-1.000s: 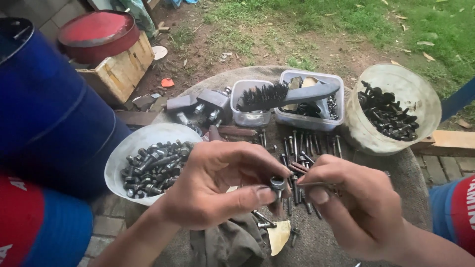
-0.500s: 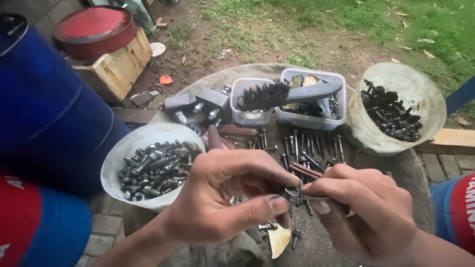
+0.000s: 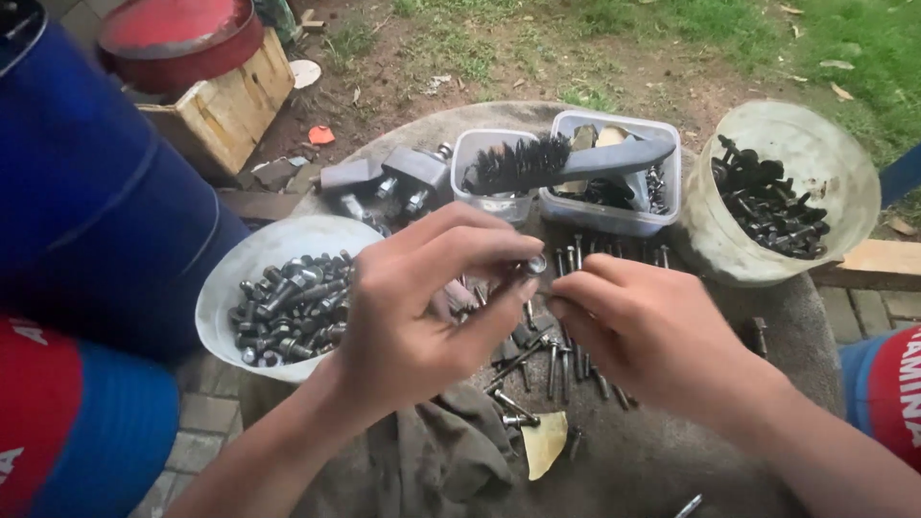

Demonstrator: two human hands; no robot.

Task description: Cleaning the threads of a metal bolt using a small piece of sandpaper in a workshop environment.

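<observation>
Both hands meet over the middle of a round stone desk (image 3: pixel 767 317), just above a scatter of loose bolts (image 3: pixel 561 360) lying on its grey top. The left hand (image 3: pixel 422 307) curls in from the left with its thumb and forefinger pinched narrow on a small metal nut (image 3: pixel 534 265) held at its fingertips, the other fingers folded loosely beneath. The right hand (image 3: pixel 652 331) comes in from the right, its fingertips closed on the end of a thin bolt (image 3: pixel 506 284) that points toward the nut; most of that bolt is hidden between the two hands, so whether nut and bolt touch cannot be told for certain, though they sit right against each other. Left of the hands, at the edge of the desk, stands a white bowl (image 3: pixel 235 283) filled with dark bolts and nuts. Behind the hands are two clear plastic tubs (image 3: pixel 614 216) side by side, with a wire brush (image 3: pixel 566 163) laid across their rims, bristles to the left and grey handle to the right. To the right, a pale bucket (image 3: pixel 825 163) lies tilted on its side with black bolts heaped inside. Near the front edge, a crumpled grey rag (image 3: pixel 436 460) lies under the left wrist, and a yellowish scrap (image 3: pixel 544 443) rests just beside it. A blue drum (image 3: pixel 86 201) fills the left side.
</observation>
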